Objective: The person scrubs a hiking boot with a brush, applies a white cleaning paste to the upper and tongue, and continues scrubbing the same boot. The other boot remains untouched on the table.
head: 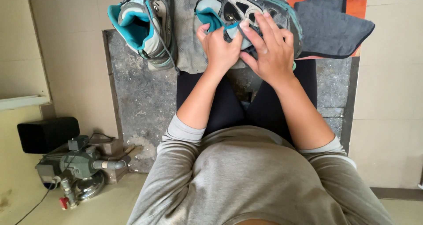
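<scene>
A grey and teal sneaker (273, 11) lies tipped on its side at the top centre, its sole pattern facing me. My left hand (219, 48) grips its teal heel collar with curled fingers. My right hand (269, 48) lies flat on the shoe's side with its fingers spread, pressing on it. A second matching sneaker (143, 24) stands to the left on the floor, its teal lining showing and its laces loose. Neither hand touches that one.
A dark grey cloth (330, 26) lies on an orange surface at the top right. Beneath the shoes is a grey mat (187, 40) on a rough concrete patch (141, 97). A small water pump (77, 167) with pipes sits at the lower left beside a black box (46, 134).
</scene>
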